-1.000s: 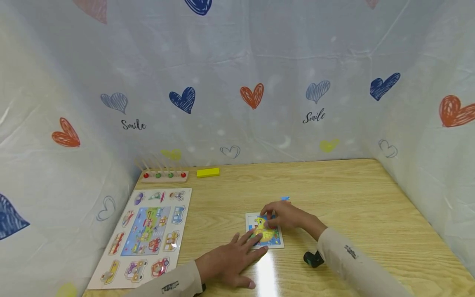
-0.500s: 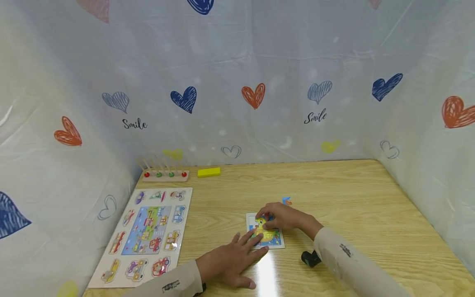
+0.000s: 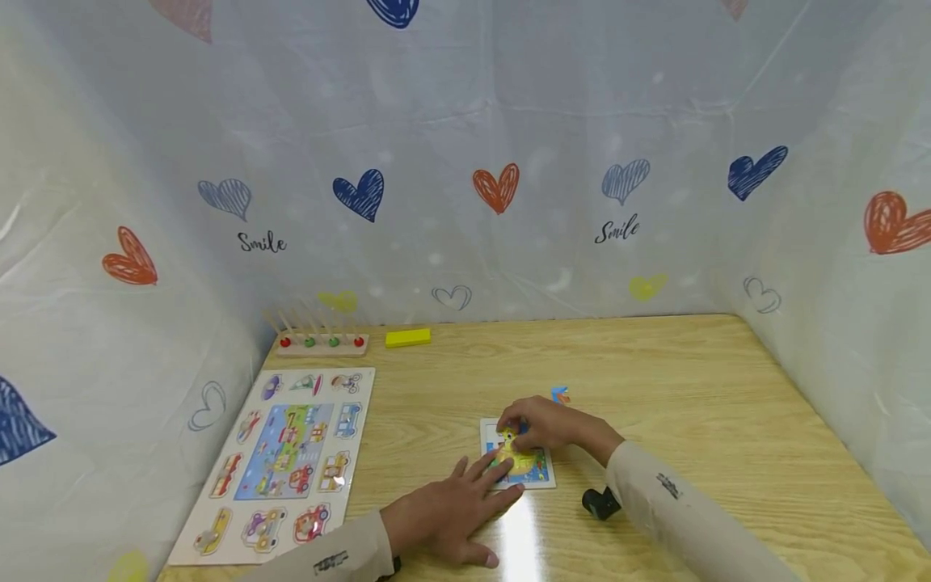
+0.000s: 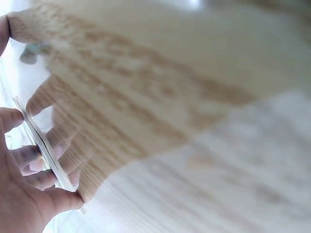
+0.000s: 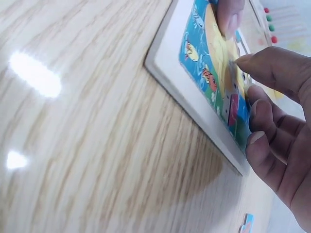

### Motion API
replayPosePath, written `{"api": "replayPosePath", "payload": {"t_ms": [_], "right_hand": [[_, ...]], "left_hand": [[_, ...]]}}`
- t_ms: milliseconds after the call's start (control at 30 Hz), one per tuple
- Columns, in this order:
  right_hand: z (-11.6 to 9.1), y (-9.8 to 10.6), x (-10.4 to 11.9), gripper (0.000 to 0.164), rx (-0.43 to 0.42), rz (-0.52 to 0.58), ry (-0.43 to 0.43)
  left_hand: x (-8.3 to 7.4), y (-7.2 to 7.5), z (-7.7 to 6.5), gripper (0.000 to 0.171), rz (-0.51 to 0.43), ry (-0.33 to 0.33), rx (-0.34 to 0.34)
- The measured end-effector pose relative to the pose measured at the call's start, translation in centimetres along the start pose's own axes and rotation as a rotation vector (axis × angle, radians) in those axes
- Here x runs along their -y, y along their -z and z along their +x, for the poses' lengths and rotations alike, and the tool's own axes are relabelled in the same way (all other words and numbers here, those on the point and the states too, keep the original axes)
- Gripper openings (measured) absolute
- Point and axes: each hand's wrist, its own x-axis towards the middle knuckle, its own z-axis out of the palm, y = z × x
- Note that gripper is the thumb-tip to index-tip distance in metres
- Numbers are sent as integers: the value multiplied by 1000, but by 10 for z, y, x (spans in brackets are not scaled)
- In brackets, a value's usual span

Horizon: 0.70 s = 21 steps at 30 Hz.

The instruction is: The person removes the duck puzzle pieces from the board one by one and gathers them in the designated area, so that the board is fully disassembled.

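A small square picture puzzle [image 3: 537, 475] with a yellow duck on a blue ground lies on the table in the head view. My left hand [image 3: 465, 511] rests beside it with fingers spread, fingertips over its lower left part. In the left wrist view, fingers of the left hand [image 4: 29, 179] touch the puzzle's pale edge. My right hand [image 3: 541, 424] reaches over the upper part, thumb and forefinger pinching a puzzle piece at the duck's head [image 3: 508, 436]. The right wrist view shows the right hand [image 5: 279, 111] with its thumb on the yellow picture and other fingers curled along the far side.
A loose blue and orange puzzle piece [image 3: 560, 394] lies behind the puzzle. At left is a large vehicle knob puzzle board [image 3: 356, 453]. A wooden peg stand [image 3: 320, 349] and yellow block [image 3: 407, 338] stand at the back. A black object [image 3: 600, 503] shows by the right wrist.
My right hand has shifted slightly left across the puzzle, its thumb and forefinger moving onto the duck's head. The loose piece behind it shows more fully. The left hand has stayed in place.
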Motion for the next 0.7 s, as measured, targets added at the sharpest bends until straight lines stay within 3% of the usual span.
{"api": "replayPosePath", "payload": {"t_ms": [467,700], "right_hand": [[3,1,6,27,-41,-39,-24],[4,4,9,28,-18,-38,-37]], "left_hand": [[1,-1,-1,87,3,-6,-14],[0,0,-1,87,3,-5,-12]]}}
